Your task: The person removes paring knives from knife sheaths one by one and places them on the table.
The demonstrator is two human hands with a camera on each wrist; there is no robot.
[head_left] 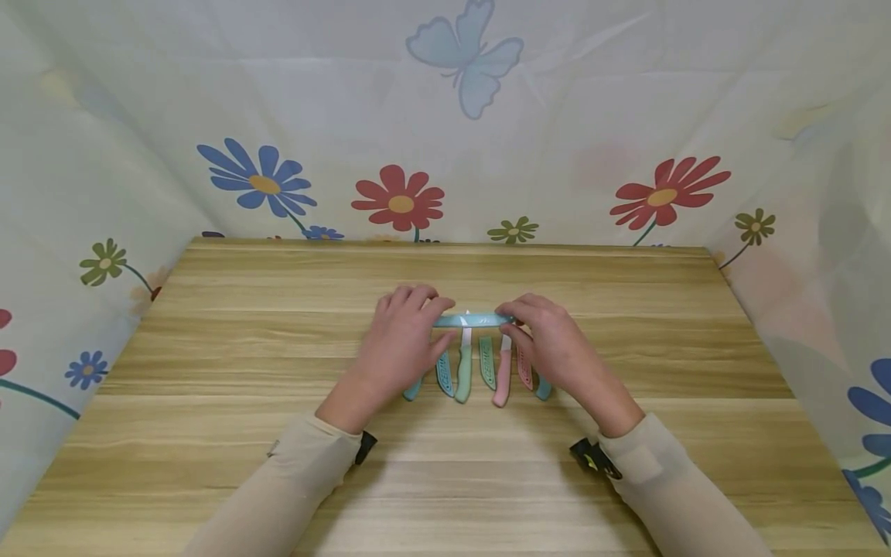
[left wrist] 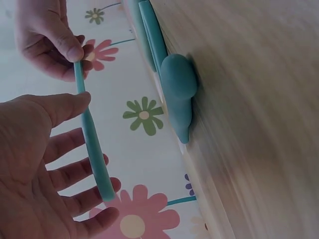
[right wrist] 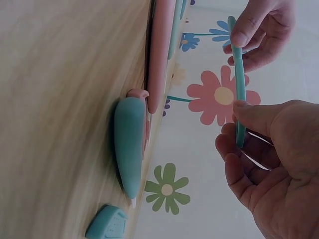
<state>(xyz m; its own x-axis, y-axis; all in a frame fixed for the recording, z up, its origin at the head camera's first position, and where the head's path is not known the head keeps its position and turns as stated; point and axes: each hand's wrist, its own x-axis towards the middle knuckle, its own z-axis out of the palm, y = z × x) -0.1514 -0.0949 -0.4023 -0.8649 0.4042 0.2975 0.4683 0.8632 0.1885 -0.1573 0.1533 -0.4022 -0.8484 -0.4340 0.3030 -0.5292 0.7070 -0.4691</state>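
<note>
My left hand (head_left: pixel 404 340) and right hand (head_left: pixel 553 336) hold a slim light-blue knife in its sheath (head_left: pixel 473 319) level between them, above the row on the table. The left thumb and fingers grip the handle end (left wrist: pixel 94 159); the right thumb and fingertips pinch the sheath end (right wrist: pixel 240 94). No blade of it shows. Below lie a green-handled knife (head_left: pixel 462 375) and a pink-handled knife (head_left: pixel 501 384), both with white blades. Between them are a blue sheath (head_left: pixel 445 376), a green sheath (head_left: pixel 486 363) and a pink sheath (head_left: pixel 524 368), partly behind my right hand.
Blue handles show at both ends of the row, one by my left hand (head_left: pixel 412 389) and another blue handle (head_left: pixel 544 387) under my right. The wooden table (head_left: pixel 445 480) meets a flower-printed cloth (head_left: pixel 557 155) at the back and sides.
</note>
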